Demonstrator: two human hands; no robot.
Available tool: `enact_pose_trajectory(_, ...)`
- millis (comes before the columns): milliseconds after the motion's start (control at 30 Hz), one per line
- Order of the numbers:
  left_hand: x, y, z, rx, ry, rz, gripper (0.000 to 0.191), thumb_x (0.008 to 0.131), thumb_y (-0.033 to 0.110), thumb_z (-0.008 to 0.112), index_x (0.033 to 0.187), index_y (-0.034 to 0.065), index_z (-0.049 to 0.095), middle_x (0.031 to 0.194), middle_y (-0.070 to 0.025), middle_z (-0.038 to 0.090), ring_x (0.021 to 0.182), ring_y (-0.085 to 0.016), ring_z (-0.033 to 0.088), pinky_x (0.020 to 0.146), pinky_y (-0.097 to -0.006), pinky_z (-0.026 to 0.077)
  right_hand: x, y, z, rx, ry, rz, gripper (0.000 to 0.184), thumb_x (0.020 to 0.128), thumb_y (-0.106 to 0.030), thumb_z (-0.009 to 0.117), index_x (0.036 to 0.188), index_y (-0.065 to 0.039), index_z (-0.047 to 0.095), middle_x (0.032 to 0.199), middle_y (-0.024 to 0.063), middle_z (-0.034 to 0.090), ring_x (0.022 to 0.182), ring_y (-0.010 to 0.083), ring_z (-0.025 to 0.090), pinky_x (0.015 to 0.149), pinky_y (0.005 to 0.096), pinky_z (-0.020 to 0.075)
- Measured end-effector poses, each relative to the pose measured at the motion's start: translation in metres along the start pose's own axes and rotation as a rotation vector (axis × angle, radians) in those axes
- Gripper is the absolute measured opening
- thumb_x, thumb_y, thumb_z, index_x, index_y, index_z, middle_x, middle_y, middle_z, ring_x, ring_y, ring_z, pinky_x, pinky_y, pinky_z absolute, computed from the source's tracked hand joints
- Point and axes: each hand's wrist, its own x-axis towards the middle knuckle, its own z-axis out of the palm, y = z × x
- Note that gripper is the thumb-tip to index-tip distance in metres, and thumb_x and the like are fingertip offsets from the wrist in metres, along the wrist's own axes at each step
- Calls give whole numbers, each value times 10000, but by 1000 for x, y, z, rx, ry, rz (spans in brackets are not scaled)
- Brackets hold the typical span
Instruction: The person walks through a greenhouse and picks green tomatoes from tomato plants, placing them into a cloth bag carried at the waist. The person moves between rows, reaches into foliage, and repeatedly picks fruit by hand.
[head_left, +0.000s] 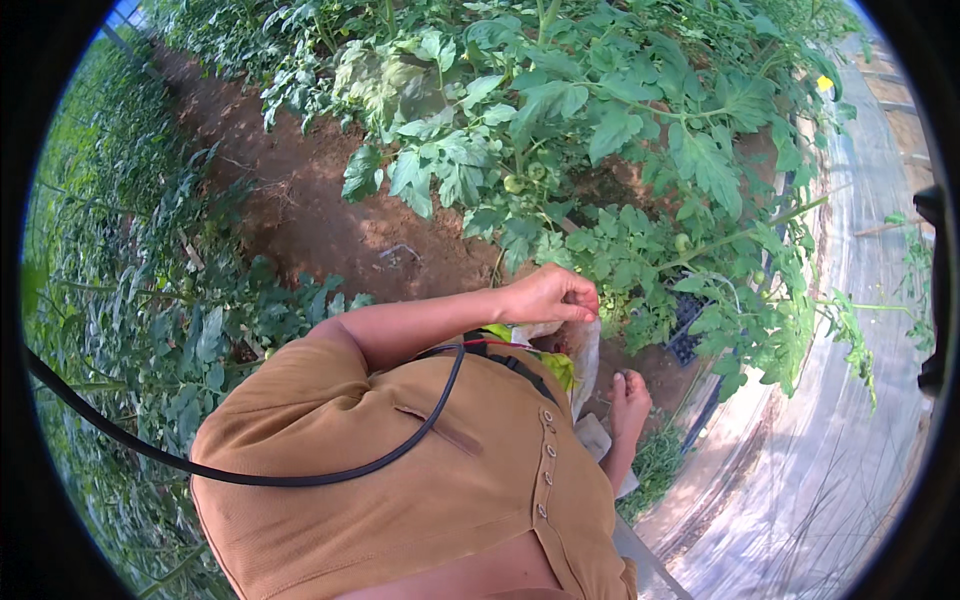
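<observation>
My left hand (551, 293) is held over a whitish bag (587, 352) at my waist, its fingers curled and thumb close to them. Whether it pinches the bag's rim or something small cannot be seen. Lower right, beside the bag, my right hand (630, 401) has its fingers bent and thumb raised; anything between them is too small to make out. Yellow-green material (559, 367) shows beside the bag, with a black strap (517, 365) at my waist. Tomato plants (540, 97) with green tomatoes (514, 184) grow just beyond my hands.
Bare soil (292, 195) runs between the plant rows, with dense foliage (150, 315) at left. A black plastic tray (684, 330) lies under leaves. Plastic sheeting (832, 450) covers the right side. A black cable (300, 478) crosses my brown shirt (360, 495).
</observation>
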Motion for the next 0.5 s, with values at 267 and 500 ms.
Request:
enact_pose_trajectory(267, 20, -30, 58, 478, -131, -22, 204, 884, 190, 648, 1048, 81, 702, 936, -149, 722, 865, -339, 691, 772, -420, 540, -37, 51, -26, 1, 107, 31, 182, 948, -182, 629, 960, -1, 641, 653, 47, 589, 589, 108, 565, 583, 295, 477)
enact_pose_trajectory(500, 22, -50, 87, 410, -241, -119, 199, 900, 234, 700, 930, 38, 680, 758, -107, 686, 659, -197, 649, 623, -352, 507, -60, 75, -45, -228, 173, 85, 233, 943, -266, 606, 965, -37, 647, 763, 177, 649, 700, 344, 640, 661, 428, 486)
